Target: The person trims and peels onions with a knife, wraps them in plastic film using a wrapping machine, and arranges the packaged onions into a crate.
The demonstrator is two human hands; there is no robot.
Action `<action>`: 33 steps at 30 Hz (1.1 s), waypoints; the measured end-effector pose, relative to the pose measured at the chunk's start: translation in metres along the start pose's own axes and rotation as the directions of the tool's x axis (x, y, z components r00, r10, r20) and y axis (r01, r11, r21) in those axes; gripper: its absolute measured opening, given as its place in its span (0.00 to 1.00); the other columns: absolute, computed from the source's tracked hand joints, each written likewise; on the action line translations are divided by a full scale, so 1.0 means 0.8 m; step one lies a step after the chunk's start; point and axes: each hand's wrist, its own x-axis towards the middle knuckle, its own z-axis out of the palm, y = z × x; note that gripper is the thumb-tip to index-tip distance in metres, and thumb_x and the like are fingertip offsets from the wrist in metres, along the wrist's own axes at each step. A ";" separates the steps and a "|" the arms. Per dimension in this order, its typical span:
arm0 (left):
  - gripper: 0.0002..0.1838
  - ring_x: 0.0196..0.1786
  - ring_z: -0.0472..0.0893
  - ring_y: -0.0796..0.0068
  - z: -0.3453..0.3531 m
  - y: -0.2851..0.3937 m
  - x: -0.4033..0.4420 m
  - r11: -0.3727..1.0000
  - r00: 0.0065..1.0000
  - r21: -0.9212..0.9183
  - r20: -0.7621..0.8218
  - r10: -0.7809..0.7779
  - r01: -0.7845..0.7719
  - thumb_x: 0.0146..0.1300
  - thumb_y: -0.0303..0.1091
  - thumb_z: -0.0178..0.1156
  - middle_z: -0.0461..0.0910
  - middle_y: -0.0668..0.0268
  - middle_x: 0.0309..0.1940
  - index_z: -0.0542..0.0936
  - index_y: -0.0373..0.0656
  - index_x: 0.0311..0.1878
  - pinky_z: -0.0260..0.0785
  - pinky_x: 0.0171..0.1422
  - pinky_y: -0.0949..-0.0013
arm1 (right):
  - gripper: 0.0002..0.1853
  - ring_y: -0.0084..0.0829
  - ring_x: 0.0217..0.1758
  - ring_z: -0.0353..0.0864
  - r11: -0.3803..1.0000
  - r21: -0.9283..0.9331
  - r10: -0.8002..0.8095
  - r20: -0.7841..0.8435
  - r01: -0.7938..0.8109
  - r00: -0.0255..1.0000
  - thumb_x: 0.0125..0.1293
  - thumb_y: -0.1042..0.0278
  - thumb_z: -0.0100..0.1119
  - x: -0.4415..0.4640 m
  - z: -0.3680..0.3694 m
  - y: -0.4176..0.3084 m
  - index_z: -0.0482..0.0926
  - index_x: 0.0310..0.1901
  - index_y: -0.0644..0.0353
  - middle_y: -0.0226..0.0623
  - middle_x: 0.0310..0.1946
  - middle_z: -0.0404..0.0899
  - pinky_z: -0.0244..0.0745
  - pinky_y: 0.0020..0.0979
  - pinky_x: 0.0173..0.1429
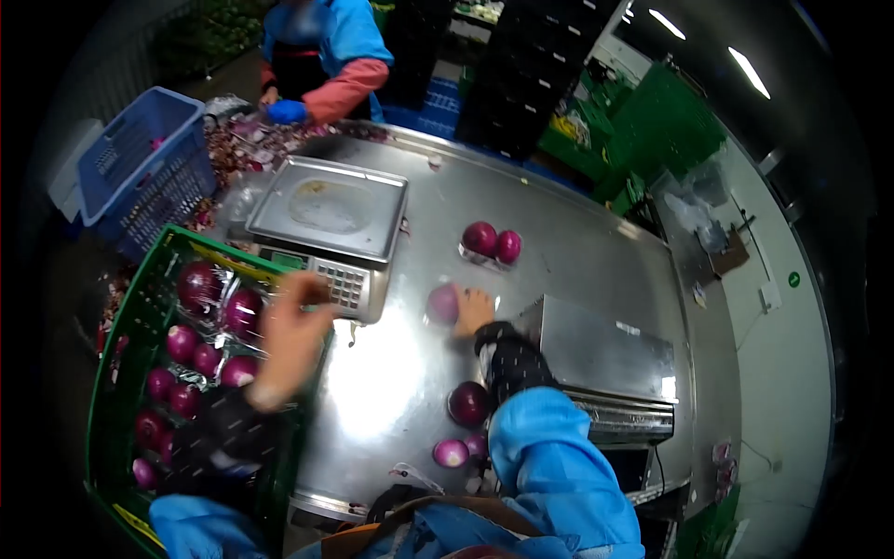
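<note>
Left hand (293, 337) near scale (326, 210) and crate (116, 373), right hand (474, 311) at onion (441, 303).

Both hands busy around onions, crate and scale.
The right hand's (475, 311) fingers touch a blurred onion (442, 304) on the metal counter (559, 242); the left hand (291, 340), also blurred, is over the green crate (170, 235) of onions, near the scale (326, 207). A wrapped pair (492, 243) sits farther out, and loose onions (467, 404) lie beside the right sleeve (535, 424). Across the counter, a person (340, 42) works near onion skins (256, 140).
</note>
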 end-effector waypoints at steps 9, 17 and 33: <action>0.48 0.62 0.69 0.49 0.156 -0.291 -0.030 0.718 0.787 0.423 0.019 -0.617 0.552 0.39 0.59 0.71 0.65 0.44 0.61 0.63 0.58 0.65 0.66 0.62 0.56 | 0.53 0.61 0.66 0.57 0.845 0.535 -0.023 0.059 -0.012 0.998 0.35 0.41 0.75 -0.079 0.004 -0.053 0.61 0.66 0.44 0.63 0.61 0.61 0.58 0.47 0.68; 0.44 0.50 0.78 0.50 0.156 -0.318 -0.033 0.834 0.878 0.307 -0.011 -0.478 0.458 0.42 0.55 0.71 0.77 0.44 0.46 0.64 0.42 0.59 0.70 0.53 0.58 | 0.28 0.43 0.43 0.81 0.805 0.587 -0.128 0.031 0.086 0.991 0.40 0.54 0.73 -0.080 0.012 -0.072 0.79 0.45 0.56 0.46 0.38 0.81 0.76 0.37 0.49; 0.44 0.47 0.80 0.50 0.574 0.011 -0.051 0.932 0.913 0.361 0.393 -0.109 -0.044 0.35 0.55 0.75 0.79 0.49 0.43 0.68 0.42 0.53 0.72 0.53 0.60 | 0.36 0.28 0.34 0.79 0.800 0.590 0.133 0.003 -0.109 0.991 0.38 0.60 0.79 -0.318 -0.227 0.380 0.76 0.52 0.64 0.41 0.39 0.80 0.77 0.27 0.32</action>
